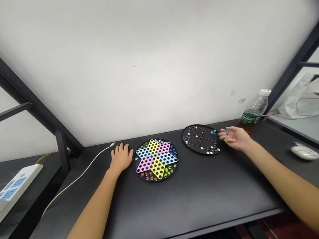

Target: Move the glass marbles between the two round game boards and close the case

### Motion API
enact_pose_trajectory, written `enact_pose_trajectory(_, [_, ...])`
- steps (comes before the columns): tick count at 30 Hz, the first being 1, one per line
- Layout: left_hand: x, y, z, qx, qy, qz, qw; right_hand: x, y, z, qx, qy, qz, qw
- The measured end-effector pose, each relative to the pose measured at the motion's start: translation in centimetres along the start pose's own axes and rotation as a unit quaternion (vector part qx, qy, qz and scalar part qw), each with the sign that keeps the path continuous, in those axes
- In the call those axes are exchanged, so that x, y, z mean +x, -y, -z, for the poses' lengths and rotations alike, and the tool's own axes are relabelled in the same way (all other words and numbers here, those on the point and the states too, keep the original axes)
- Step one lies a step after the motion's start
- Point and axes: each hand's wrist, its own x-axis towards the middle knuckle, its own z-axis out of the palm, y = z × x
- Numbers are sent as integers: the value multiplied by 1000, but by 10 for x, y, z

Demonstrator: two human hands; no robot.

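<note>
Bare forearms (99, 207) — bare hands (120, 157)

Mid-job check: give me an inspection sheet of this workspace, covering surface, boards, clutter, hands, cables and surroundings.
Surface: black tabletop, faint sheen.
Boards: star-patterned board with marbles around its star; black board apart from it, marbles scattered on it.
Clutter: bottle behind the right hand; white mouse-like object, blurred; power strip at far left.
Hands: left hand palm down beside the star-patterned board; right palm up, blue marble at its fingers.
Cables: white cable, end near left hand.
Surroundings: pale wall, dark frame.
</note>
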Motion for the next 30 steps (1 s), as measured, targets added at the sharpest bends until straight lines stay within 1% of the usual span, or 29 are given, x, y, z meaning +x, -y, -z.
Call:
enact_pose_trajectory(2, [0, 0, 1, -1, 1, 1, 1000, 0, -2, -1, 18, -11, -1, 1000])
enact_pose_trajectory(7, [-1, 0, 2, 1, -3, -2, 1000, 6, -5, -1, -33, -67, 48, 996])
enact_pose_trajectory(9, [-1, -1, 3, 3, -1, -1, 1000, 7, -5, 0, -34, -62, 44, 997])
enact_pose_trajectory(13, [-3, -3, 6, 6, 5, 2, 1000, 6, -7, 1, -22, -32, 28, 999])
enact_pose_trajectory(15, [-3, -3, 6, 5, 7, 4, 1000, 7, -10, 2, -55, -53, 56, 996])
enact_pose_trajectory(16, [-3, -4, 6, 5, 7, 4, 1000, 9, -11, 3, -93, -79, 86, 989])
enact_pose_trajectory(17, [-3, -4, 6, 5, 7, 3, 1000, 11, -13, 5, -148, -117, 125, 974])
enact_pose_trajectory(18, [-3, -3, 6, 4, 8, 3, 1000, 13, -14, 7, -221, -160, 170, 947])
enact_pose_trajectory(19, [-3, -3, 6, 3, 9, 3, 1000, 16, -16, 9, -305, -204, 214, 905])
enact_pose_trajectory(20, [-2, -3, 5, 3, 8, 2, 1000, 18, -16, 11, -394, -242, 250, 851])
enact_pose_trajectory(21, [-2, -2, 5, 3, 8, 1, 1000, 20, -17, 13, -479, -266, 272, 791])
enact_pose_trajectory(22, [-2, -2, 5, 3, 8, 0, 1000, 22, -17, 15, -553, -275, 281, 734])
enact_pose_trajectory(23, [-1, -1, 4, 3, 9, -1, 1000, 24, -17, 17, -614, -273, 278, 687])
enact_pose_trajectory(24, [-1, -1, 4, 2, 9, -2, 1000, 25, -17, 19, -660, -261, 267, 651])
enact_pose_trajectory(25, [-1, -1, 4, 2, 10, -4, 1000, 27, -17, 20, -696, -244, 253, 626])
enact_pose_trajectory(27, [0, -1, 3, 0, 10, -5, 1000, 30, -16, 23, -739, -216, 233, 595])
enact_pose_trajectory(29, [0, -1, 2, 1, 6, -3, 1000, 32, -17, 25, -752, -206, 231, 582])
enact_pose_trajectory(30, [0, -1, 2, 1, 5, -2, 1000, 32, -17, 25, -749, -207, 234, 584])
